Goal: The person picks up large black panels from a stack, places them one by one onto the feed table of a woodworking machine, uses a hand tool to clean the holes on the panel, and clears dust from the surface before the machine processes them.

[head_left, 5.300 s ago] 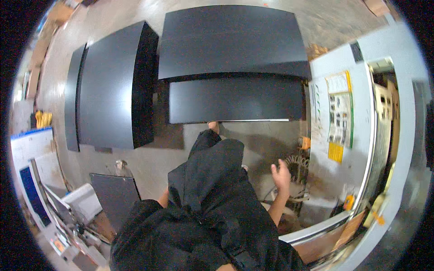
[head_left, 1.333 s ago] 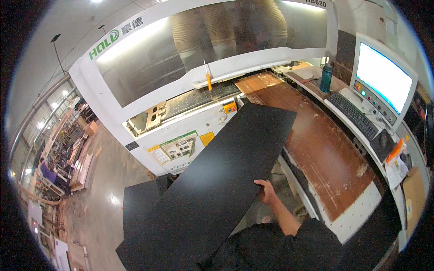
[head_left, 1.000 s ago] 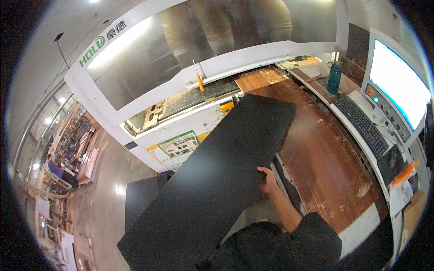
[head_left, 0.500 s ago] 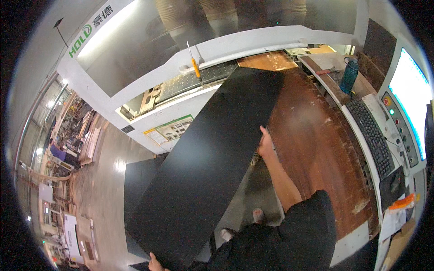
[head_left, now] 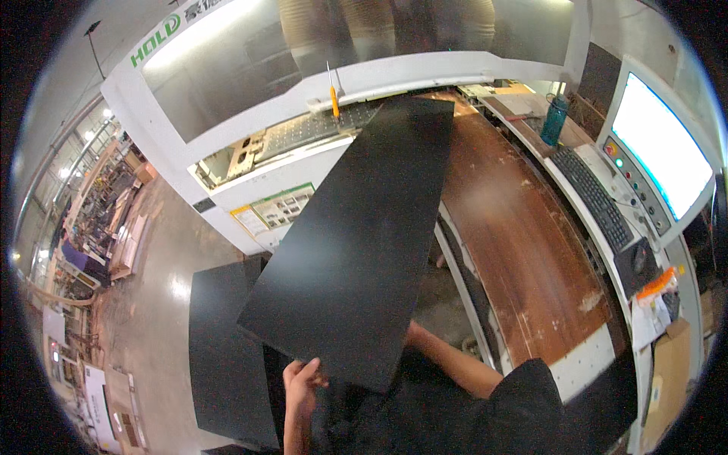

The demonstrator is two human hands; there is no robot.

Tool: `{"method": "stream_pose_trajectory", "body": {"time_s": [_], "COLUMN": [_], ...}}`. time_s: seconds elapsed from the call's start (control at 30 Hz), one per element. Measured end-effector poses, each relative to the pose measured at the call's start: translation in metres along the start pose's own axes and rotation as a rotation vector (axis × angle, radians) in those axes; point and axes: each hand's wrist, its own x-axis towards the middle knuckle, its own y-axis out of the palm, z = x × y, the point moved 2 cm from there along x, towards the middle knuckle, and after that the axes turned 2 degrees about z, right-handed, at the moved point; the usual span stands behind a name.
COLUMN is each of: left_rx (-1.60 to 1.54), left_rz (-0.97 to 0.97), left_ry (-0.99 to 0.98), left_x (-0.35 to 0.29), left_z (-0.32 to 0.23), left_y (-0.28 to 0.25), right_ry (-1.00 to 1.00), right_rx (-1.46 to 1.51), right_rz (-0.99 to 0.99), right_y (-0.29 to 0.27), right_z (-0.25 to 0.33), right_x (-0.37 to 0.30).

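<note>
A long black board (head_left: 349, 235) slants across the middle, its far end resting by the machine's opening and over the brown worktop (head_left: 523, 250). At its near edge my left hand (head_left: 302, 379) grips it, thumb on top and fingers curled at the edge. My right hand (head_left: 415, 335) is at the board's right edge near my body; its fingers are mostly hidden beneath the board. Lower to the left lies another dark panel (head_left: 227, 349), partly covered by the held board.
A large white machine (head_left: 296, 114) with a window stands ahead, a yellow-handled screwdriver (head_left: 334, 100) on its ledge. To the right are a teal bottle (head_left: 555, 121), a keyboard (head_left: 591, 197), a mouse (head_left: 641, 262) and a lit screen (head_left: 663, 140). Floor (head_left: 171, 296) extends leftward.
The near end of the board has come up and away from me. My left hand moved with it, while my right hand shifted nearer along the right edge. The view turned slightly.
</note>
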Motion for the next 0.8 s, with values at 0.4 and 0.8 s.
{"method": "stream_pose_trajectory", "body": {"time_s": [0.4, 0.8], "left_rx": [0.501, 0.72], "left_rz": [1.774, 1.797], "left_ry": [-0.082, 0.021], "left_x": [-0.049, 0.022], "left_z": [0.011, 0.005], "left_y": [0.106, 0.144], "right_ry": [-0.641, -1.398], "right_rx": [0.386, 0.093], "right_rz": [-0.459, -0.973], "right_y": [0.001, -0.053], "right_z": [-0.036, 0.057], "right_x": [-0.18, -0.373]}}
